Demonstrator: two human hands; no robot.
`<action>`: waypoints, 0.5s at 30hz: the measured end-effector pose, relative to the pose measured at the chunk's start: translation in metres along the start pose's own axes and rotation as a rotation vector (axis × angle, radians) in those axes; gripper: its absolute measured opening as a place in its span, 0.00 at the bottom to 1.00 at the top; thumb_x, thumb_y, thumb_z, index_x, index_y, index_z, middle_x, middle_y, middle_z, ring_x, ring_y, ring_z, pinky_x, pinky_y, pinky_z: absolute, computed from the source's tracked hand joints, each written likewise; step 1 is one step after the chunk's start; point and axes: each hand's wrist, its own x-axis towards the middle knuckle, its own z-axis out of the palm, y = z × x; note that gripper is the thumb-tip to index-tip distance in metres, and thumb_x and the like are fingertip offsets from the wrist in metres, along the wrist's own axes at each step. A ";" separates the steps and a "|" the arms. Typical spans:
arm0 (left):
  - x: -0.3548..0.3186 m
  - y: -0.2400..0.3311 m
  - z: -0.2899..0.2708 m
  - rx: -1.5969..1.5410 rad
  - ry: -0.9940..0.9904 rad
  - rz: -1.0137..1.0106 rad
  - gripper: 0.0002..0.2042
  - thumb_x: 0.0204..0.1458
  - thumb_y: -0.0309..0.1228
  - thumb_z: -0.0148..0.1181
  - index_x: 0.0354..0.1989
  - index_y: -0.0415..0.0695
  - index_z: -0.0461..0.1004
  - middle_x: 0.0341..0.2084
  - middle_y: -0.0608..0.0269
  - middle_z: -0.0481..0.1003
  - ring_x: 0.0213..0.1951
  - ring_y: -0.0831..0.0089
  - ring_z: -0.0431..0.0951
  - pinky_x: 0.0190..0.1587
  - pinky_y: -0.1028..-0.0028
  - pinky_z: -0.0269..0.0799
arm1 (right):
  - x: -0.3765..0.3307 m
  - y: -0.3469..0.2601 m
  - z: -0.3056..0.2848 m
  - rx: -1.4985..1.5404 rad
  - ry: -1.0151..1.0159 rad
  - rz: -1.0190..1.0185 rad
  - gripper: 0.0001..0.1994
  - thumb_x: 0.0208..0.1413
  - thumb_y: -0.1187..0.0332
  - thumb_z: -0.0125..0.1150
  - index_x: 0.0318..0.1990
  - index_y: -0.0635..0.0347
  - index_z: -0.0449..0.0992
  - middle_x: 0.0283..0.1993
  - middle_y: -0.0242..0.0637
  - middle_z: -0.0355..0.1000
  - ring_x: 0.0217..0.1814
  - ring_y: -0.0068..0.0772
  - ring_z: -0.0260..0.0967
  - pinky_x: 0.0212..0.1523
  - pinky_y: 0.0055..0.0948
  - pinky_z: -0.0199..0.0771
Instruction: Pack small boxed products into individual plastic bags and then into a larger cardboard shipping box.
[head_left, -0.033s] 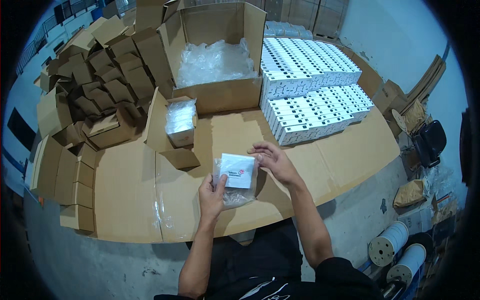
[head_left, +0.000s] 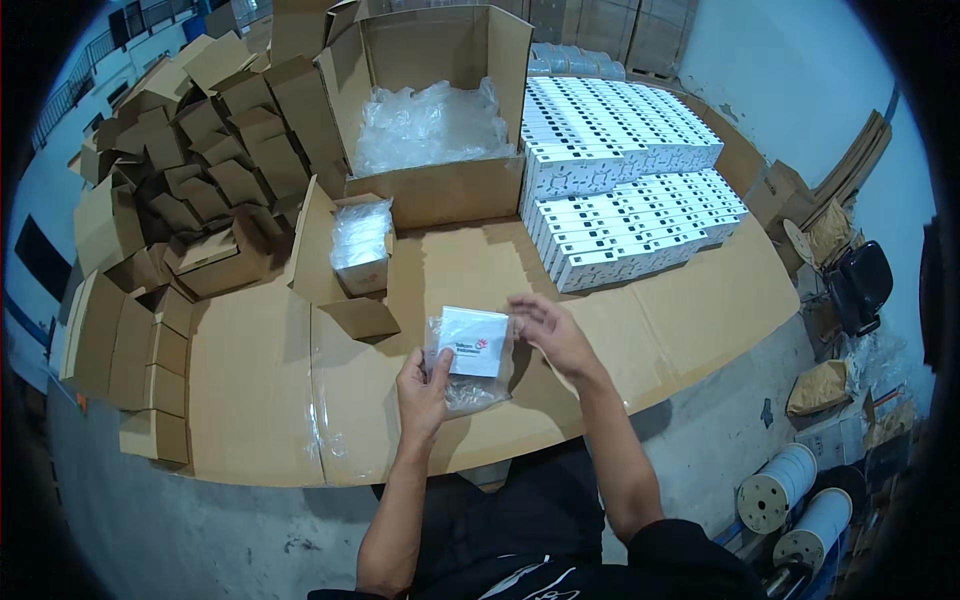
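Observation:
A flat white box (head_left: 473,350), printed on its face, rests in a clear plastic bag (head_left: 478,396) above the near part of the table. My left hand (head_left: 420,395) grips it by the lower left corner, thumb on top. At the upper right edge of the bag is my right hand (head_left: 556,342), its fingers spread and holding nothing; whether a fingertip touches the plastic I cannot tell. Just beyond, to the left, stands a small open carton (head_left: 312,245) with a row of bagged white boxes (head_left: 362,240) inside.
A large open carton (head_left: 440,192) of clear plastic bags (head_left: 430,130) stands at the back. White boxes (head_left: 630,225) are stacked in rows at the right. Empty cartons (head_left: 215,150) pile up at the left. Cardboard (head_left: 255,390) covers the table. Cable reels (head_left: 780,490) lie on the floor.
My right hand has shifted slightly right, its fingertips drawing back from above the box's corner. The left hand and the box have barely moved.

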 end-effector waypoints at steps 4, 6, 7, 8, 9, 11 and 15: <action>0.002 -0.002 0.007 -0.106 0.048 -0.011 0.11 0.66 0.31 0.59 0.49 0.36 0.75 0.40 0.65 0.79 0.41 0.80 0.76 0.47 0.76 0.72 | -0.024 0.028 0.012 -0.068 -0.039 0.118 0.16 0.66 0.67 0.63 0.55 0.69 0.76 0.47 0.35 0.78 0.46 0.21 0.74 0.46 0.22 0.74; 0.001 -0.001 0.010 -0.085 0.022 -0.011 0.11 0.66 0.31 0.59 0.50 0.36 0.75 0.40 0.65 0.79 0.41 0.80 0.77 0.47 0.75 0.73 | -0.029 0.026 0.023 -0.043 -0.018 0.103 0.13 0.67 0.68 0.60 0.53 0.68 0.77 0.43 0.31 0.79 0.42 0.17 0.73 0.43 0.20 0.74; 0.001 -0.001 0.011 -0.066 0.005 -0.007 0.12 0.66 0.31 0.59 0.50 0.36 0.75 0.39 0.65 0.80 0.41 0.80 0.77 0.46 0.75 0.73 | -0.028 0.031 0.024 -0.036 0.015 0.033 0.12 0.68 0.68 0.59 0.51 0.68 0.77 0.41 0.30 0.78 0.41 0.16 0.72 0.41 0.20 0.73; 0.002 -0.002 0.010 -0.064 0.006 -0.005 0.12 0.66 0.31 0.59 0.50 0.36 0.75 0.39 0.65 0.80 0.41 0.80 0.77 0.46 0.75 0.73 | -0.025 0.035 0.025 -0.028 0.040 -0.039 0.11 0.69 0.68 0.58 0.50 0.68 0.78 0.40 0.30 0.78 0.40 0.15 0.71 0.40 0.20 0.72; 0.003 -0.004 0.009 -0.022 -0.002 0.002 0.12 0.66 0.32 0.59 0.50 0.36 0.76 0.39 0.65 0.80 0.40 0.80 0.77 0.46 0.75 0.73 | -0.023 0.037 0.024 -0.027 0.038 -0.041 0.11 0.69 0.68 0.58 0.50 0.68 0.78 0.40 0.30 0.78 0.40 0.15 0.71 0.40 0.20 0.72; 0.004 -0.001 0.009 0.021 -0.008 0.009 0.12 0.66 0.32 0.59 0.50 0.36 0.76 0.38 0.65 0.80 0.40 0.81 0.77 0.45 0.75 0.73 | -0.022 0.038 0.022 -0.036 0.047 -0.040 0.12 0.71 0.68 0.54 0.52 0.67 0.77 0.40 0.26 0.76 0.40 0.13 0.69 0.40 0.19 0.71; 0.003 0.005 0.016 -0.008 0.064 -0.003 0.12 0.66 0.32 0.59 0.46 0.35 0.79 0.37 0.64 0.80 0.39 0.80 0.77 0.44 0.76 0.73 | -0.023 0.035 0.031 -0.005 0.072 -0.069 0.10 0.70 0.67 0.56 0.44 0.67 0.78 0.36 0.26 0.75 0.38 0.13 0.69 0.37 0.19 0.70</action>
